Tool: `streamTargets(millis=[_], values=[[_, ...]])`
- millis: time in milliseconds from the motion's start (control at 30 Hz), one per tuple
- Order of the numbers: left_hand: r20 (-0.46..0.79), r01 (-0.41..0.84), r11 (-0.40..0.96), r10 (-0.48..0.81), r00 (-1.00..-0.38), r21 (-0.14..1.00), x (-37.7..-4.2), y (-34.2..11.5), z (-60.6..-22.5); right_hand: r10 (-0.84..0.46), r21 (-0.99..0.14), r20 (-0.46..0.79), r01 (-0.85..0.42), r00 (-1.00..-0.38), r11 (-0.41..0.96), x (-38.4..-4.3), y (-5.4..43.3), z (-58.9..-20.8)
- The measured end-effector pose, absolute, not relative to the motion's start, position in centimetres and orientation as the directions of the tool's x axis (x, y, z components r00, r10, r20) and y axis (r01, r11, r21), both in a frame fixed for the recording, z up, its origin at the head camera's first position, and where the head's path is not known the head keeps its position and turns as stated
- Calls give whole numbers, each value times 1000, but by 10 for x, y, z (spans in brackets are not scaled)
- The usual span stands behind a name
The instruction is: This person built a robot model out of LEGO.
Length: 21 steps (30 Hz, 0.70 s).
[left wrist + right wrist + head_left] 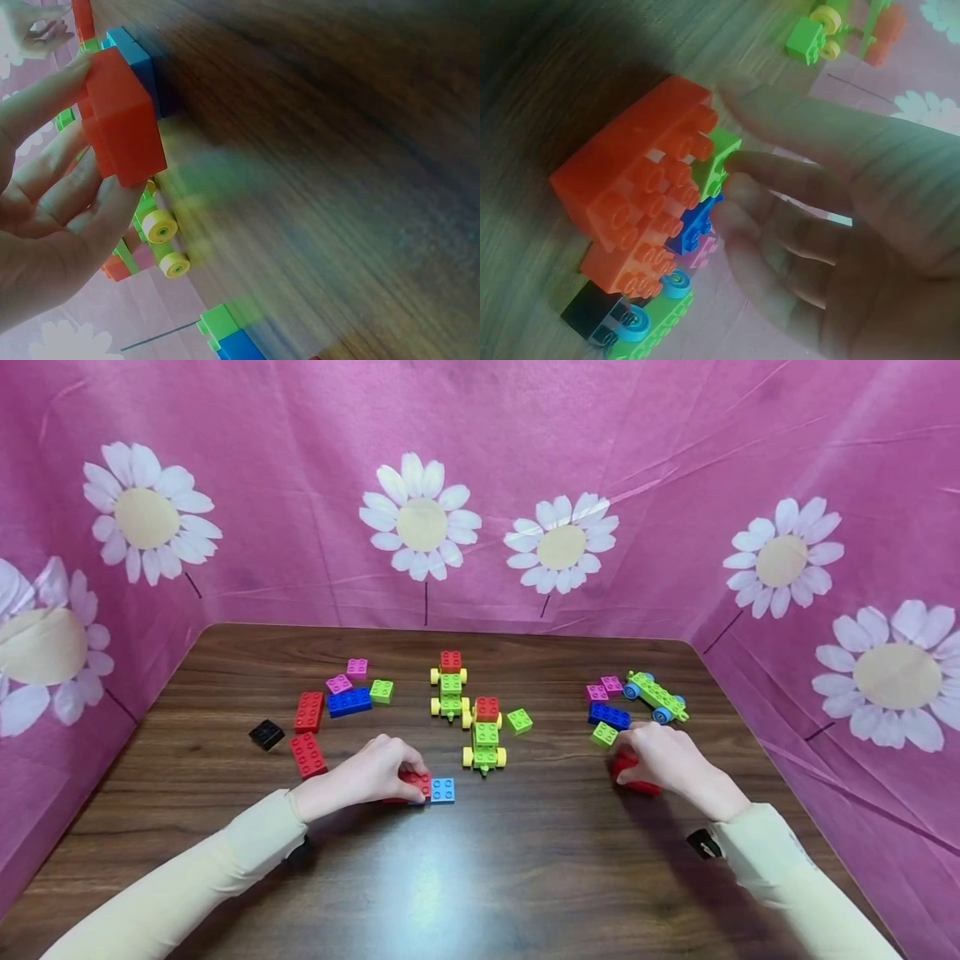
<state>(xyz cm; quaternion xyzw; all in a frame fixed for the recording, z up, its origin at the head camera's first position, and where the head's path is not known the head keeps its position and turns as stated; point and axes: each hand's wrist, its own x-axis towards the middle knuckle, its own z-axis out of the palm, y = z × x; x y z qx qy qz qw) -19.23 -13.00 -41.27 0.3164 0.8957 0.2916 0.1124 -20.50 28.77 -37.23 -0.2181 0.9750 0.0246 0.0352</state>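
Observation:
My left hand (375,770) pinches a red building brick (124,120) between thumb and fingers. A light blue brick (443,790) adjoins that brick on its right; whether they are joined I cannot tell. At the right side, my right hand (667,762) is over red bricks (642,787), partly covering them. In the right wrist view its loosely bent fingers are beside the red bricks (637,150), with a small gap visible. Just beyond lie a green brick (604,734) and a dark blue brick (609,717). A black brick (594,311) there is hidden from the head view.
Two yellow-wheeled green cars (450,685) (486,737) with red bricks stand mid-table, near a loose green brick (519,721). A blue-wheeled green base (657,695) lies far right. Leftward are red (308,755), dark blue (349,701), pink (357,668) and black (266,734) bricks.

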Motion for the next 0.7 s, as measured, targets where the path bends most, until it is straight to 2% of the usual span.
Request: streamTargets(millis=[167,500,700], values=[[-14,506,622,639,-769,598,-191,-131,-411,-433,50,-112,-440,-894,896,-203,290,-378],[-3,513,617,641,-767,597,-190,-132,-411,-520,32,-51,-521,-853,853,-207,282,-387],[-1,511,615,639,-769,600,-191,-132,-412,-538,81,-79,-543,-839,836,-208,278,-386]])
